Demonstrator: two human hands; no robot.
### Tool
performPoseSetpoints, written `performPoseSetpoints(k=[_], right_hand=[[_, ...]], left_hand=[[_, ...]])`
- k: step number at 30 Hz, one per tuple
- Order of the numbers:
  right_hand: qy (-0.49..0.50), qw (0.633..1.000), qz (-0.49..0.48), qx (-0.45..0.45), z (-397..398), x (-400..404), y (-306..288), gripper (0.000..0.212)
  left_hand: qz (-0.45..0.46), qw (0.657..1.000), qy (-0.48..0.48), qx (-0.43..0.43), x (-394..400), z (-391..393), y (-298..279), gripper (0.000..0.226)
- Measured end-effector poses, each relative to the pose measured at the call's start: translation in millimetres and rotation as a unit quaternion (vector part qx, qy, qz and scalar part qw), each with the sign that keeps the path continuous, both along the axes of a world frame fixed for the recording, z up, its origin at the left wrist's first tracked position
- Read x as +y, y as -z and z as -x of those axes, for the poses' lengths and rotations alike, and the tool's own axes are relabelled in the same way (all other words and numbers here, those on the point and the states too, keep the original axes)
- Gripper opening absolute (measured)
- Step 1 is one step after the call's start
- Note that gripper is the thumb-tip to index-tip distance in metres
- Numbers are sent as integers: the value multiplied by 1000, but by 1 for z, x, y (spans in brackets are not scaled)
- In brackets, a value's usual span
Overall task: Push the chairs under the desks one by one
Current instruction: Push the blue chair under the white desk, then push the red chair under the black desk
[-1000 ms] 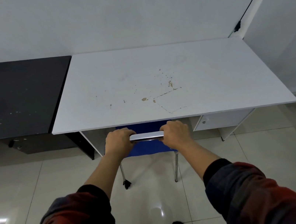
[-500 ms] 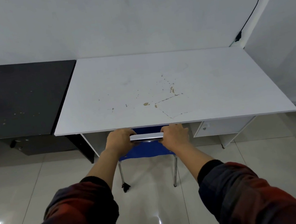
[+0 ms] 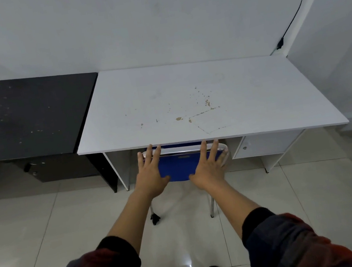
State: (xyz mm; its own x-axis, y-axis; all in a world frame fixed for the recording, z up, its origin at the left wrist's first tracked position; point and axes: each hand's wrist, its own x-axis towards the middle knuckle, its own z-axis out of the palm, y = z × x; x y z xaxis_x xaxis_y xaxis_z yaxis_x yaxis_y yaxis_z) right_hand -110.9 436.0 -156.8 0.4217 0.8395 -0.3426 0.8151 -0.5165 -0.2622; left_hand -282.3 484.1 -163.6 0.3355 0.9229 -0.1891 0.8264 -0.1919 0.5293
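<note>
The blue-backed chair with a chromed steel tube frame (image 3: pixel 181 167) stood pushed in under the white laminate desk with a chipped, stained top (image 3: pixel 257 102), its seat hidden beneath the desktop and only the backrest, top rail and two rear legs showing in front of the desk's front edge. Both hands were spread flat over the backrest. The left hand (image 3: pixel 152 177) lay with straight, splayed fingers reaching up across the shiny top rail, and the right hand (image 3: pixel 208 168) mirrored it on the other side. Neither grip was wrapped around anything; both were wide. Whether the palms pressed on the chair or hovered just off it could not be told.

The chair looked light and stiff, a thin metal frame that should slide readily on the glossy pale floor tiles (image 3: pixel 48 234), perhaps skidding or twisting if shoved from one side only. The chromed rail seemed slick, so the best hold was likely at both ends of the rail, or flat palms on the backrest. A black speckled desk (image 3: pixel 24 115) stood touching the white desk's left side.
</note>
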Motion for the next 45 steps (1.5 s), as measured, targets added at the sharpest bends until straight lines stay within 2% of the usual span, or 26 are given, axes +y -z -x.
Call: performPoseSetpoints(k=[3,5,7,9,10,11,14,21,25,32,35,40,42,45], right_hand=[[9,995,-24,92,12,-8,-11,119],[28,987,-51,153,16,-15,-25,108],[77,965,-67,240,13,-20,-36,84],[151,913,-56,375,21,-32,-44,45],[175,886,-39,428,28,-40,-45,33],[180,873,-30,451,36,-48,-45,27],[170,882,-29,439,58,-73,-33,25],[214,868,-12,447,94,-113,-29,14],[171,876,-26,451,123,-125,-40,21],[98,874,-44,474,167,-186,-55,12],[121,864,-53,485,165,-236,-48,12],[253,829,-65,494,194,-315,-18,6],[249,824,-62,505,216,-336,-20,6],[187,831,-51,521,242,-353,-32,9]], left_hand=[[15,1000,3,-27,-1,8,-8,95],[16,998,5,-59,-7,15,-13,90],[59,989,-15,-134,-14,17,-18,74],[146,961,-52,-230,-27,26,-19,52],[175,949,-58,-255,-35,31,-17,44],[182,950,-52,-249,-42,36,-13,41],[186,949,-63,-247,-68,51,-9,38],[205,939,-99,-258,-109,103,-24,35],[177,939,-127,-265,-139,137,-42,37],[112,948,-163,-251,-223,174,-64,37],[92,952,-151,-252,-276,174,-70,36],[128,959,-105,-231,-376,205,-69,26],[120,962,-117,-217,-406,229,-69,26],[93,963,-155,-200,-428,256,-75,28]])
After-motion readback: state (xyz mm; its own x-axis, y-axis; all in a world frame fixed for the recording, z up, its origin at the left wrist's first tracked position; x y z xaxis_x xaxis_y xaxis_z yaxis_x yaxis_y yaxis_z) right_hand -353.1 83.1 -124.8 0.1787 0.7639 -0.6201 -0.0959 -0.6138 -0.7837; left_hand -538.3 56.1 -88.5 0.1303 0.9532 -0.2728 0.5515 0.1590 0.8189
